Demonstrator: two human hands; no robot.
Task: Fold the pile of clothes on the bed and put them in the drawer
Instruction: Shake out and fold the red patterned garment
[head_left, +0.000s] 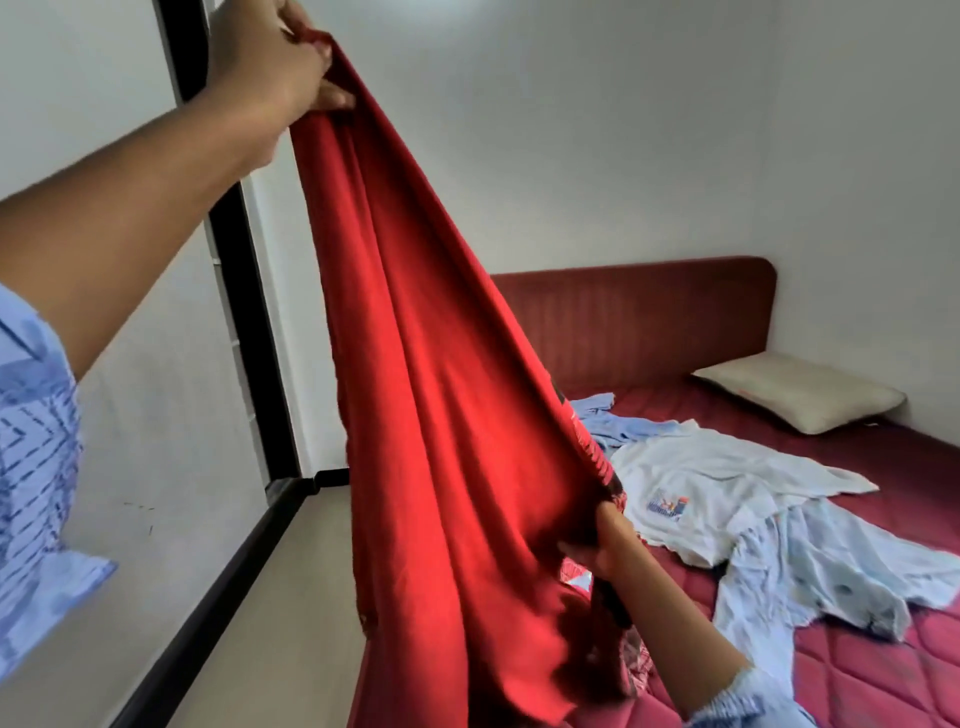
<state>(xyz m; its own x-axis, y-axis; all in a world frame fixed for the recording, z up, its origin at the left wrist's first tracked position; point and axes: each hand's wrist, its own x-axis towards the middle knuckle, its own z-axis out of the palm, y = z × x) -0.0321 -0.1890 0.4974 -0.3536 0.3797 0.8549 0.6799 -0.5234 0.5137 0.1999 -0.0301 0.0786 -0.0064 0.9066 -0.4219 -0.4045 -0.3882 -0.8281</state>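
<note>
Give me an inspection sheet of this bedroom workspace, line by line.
Surface: red quilted mattress with a red padded headboard.
Job's things: red cloth held up and stretched in the air; white T-shirt with a small print, light blue garment and pale patterned garment lie unfolded on the mattress.
Clutter: cream pillow near the headboard.
Grips: left hand grips the cloth's top, raised high; right hand pinches its lower edge.
Cables: nothing seen.
Surroundings: white walls, a black frame at left, pale floor. No drawer in view.
</note>
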